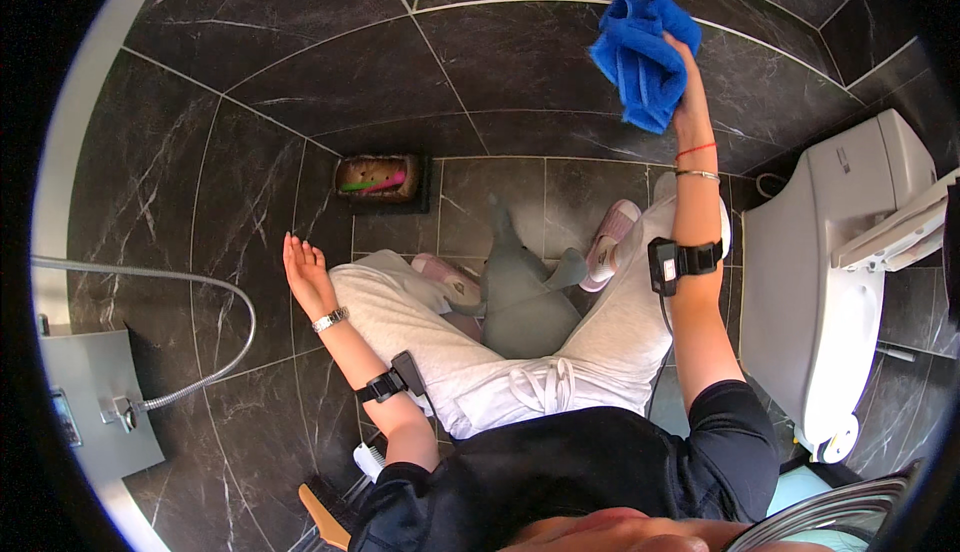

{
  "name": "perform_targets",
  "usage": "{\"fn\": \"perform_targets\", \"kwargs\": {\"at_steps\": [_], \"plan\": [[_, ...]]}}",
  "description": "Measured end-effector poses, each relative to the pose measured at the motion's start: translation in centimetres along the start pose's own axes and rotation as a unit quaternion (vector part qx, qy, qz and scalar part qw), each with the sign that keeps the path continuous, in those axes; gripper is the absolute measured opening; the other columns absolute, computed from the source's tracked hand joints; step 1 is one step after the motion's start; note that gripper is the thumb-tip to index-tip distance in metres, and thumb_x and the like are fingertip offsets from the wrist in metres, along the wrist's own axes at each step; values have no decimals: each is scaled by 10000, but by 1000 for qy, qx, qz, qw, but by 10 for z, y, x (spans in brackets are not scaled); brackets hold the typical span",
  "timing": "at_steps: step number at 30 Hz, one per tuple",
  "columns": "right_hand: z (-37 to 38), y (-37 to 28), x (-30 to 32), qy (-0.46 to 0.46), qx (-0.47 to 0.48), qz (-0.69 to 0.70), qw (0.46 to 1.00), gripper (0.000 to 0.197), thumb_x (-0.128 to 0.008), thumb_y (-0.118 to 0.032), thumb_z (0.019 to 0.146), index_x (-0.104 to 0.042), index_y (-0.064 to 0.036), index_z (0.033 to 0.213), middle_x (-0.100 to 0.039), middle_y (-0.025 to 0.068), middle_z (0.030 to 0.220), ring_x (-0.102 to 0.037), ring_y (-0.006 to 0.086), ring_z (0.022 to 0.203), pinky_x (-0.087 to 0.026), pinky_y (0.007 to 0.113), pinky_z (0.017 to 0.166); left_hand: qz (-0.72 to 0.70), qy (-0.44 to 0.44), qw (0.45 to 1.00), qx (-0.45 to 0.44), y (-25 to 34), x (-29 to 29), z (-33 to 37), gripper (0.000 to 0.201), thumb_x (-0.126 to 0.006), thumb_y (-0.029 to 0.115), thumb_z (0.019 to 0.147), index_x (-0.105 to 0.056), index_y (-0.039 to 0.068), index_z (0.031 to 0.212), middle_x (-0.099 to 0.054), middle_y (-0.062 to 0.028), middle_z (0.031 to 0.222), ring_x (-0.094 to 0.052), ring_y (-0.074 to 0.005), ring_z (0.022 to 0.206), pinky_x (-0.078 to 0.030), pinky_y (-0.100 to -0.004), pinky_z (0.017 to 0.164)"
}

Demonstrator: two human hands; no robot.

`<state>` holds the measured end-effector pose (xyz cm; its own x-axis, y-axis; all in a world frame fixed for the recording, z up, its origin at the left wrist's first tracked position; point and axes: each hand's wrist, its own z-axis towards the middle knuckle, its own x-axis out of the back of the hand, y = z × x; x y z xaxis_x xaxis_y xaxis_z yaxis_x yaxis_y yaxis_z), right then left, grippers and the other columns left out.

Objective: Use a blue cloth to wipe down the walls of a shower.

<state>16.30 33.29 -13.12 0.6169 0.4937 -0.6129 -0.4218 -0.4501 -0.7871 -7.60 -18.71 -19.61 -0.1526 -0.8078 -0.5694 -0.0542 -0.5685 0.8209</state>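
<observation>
The blue cloth point(640, 67) is up against or just in front of the dark tiled wall point(540, 62), ahead of the toilet point(830, 292) and to its left. It is bunched into loose folds and lies in the right hand point(689, 102), well apart from the left hand point(306, 264). The right hand, the one nearer the toilet, reaches forward past the tank and is closed on the cloth along its toilet-side edge; part of the hand shows over the folds, but the other fingers are hidden behind them, so I can't be sure how tightly they grip or whether the cloth touches the tiles. The left hand, on the far side of the legs from the toilet, is held open near the left knee, with its fingers extended and slightly bent

Left of the toilet, near the foot of the wall, a dark box point(421, 182) holds something pink and green. Pink slippers point(610, 242) are on the feet, between that box and the toilet. Across the room from the toilet, a metal shower hose point(251, 327) curves out from a grey panel point(130, 442), on the left hand's side
</observation>
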Motion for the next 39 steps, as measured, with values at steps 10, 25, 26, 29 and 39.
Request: {"fn": "perform_targets", "kwargs": {"at_steps": [10, 25, 26, 29, 39], "plan": [[35, 118, 77, 26, -82, -371, 925, 520, -651, -415, 669, -629, 48, 904, -617, 160, 979, -591, 225, 888, -441, 309, 789, 10, -4, 1000, 1, -1, -9, 0, 363, -481, 145, 879, -432, 15, 1214, -546, -43, 1057, -523, -129, 878, -432, -270, 773], [-20, 1, -13, 61, 46, -160, 984, 494, -623, -366, 736, -565, 27, 1030, -607, 109, 963, -589, 170, 829, -444, 255, 755, -17, 1, 1000, 0, 5, 9, -1, 348, -445, 145, 891, -438, 26, 1218, -553, -40, 1053, -519, -122, 873, -425, -269, 773], [-16, -7, -5, 70, 61, -110, 990, 517, -623, -363, 738, -544, 27, 1068, -597, 112, 998, -587, 174, 850, -444, 256, 765, -5, -4, 1000, -2, 3, 6, 0, 345, -441, 144, 893, -441, 26, 1217, -552, -41, 1059, -520, -123, 876, -425, -269, 775], [-4, 4, 18, 130, 64, -117, 983, 485, -633, -344, 726, -565, 20, 1038, -600, 101, 980, -580, 179, 842, -441, 272, 766, -8, -10, 1000, 7, -3, 0, 2, 341, -446, 145, 893, -446, 26, 1212, -553, -40, 1061, -520, -122, 880, -424, -269, 775], [8, 77, 62, 136, -54, -180, 973, 567, -640, -386, 699, -556, 69, 1027, -589, 134, 1011, -570, 212, 879, -425, 296, 811, -1, -7, 1000, 4, -1, -8, 1, 358, -477, 152, 881, -437, 20, 1211, -535, -43, 1067, -513, -123, 873, -427, -267, 766]]}}
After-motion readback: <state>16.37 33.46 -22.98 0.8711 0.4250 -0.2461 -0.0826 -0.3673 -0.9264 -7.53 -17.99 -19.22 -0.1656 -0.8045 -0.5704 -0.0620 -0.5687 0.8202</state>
